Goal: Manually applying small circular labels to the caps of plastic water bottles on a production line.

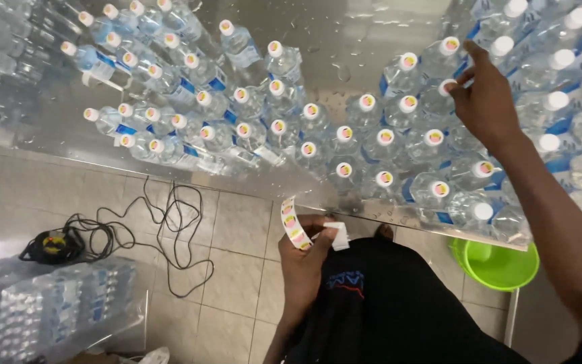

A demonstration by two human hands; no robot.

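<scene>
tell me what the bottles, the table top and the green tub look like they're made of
Bottles: clear, thin plastic, see-through with white caps. Table top: seemingly stainless steel, a grey reflective sheet with water drops on it. Green tub: likely moulded plastic, glossy and evenly bright.

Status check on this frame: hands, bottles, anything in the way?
Left hand holds sticker strip. Right hand fingers on a bottle cap. Nothing blocking.

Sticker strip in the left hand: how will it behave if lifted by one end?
Likely floppy: the sticker strip already curls into a loop above the left hand. Probably very light, since it looks like a thin paper backing carrying small round labels. It would probably swing and twist rather than stay flat, and the curl may spring back.
</scene>
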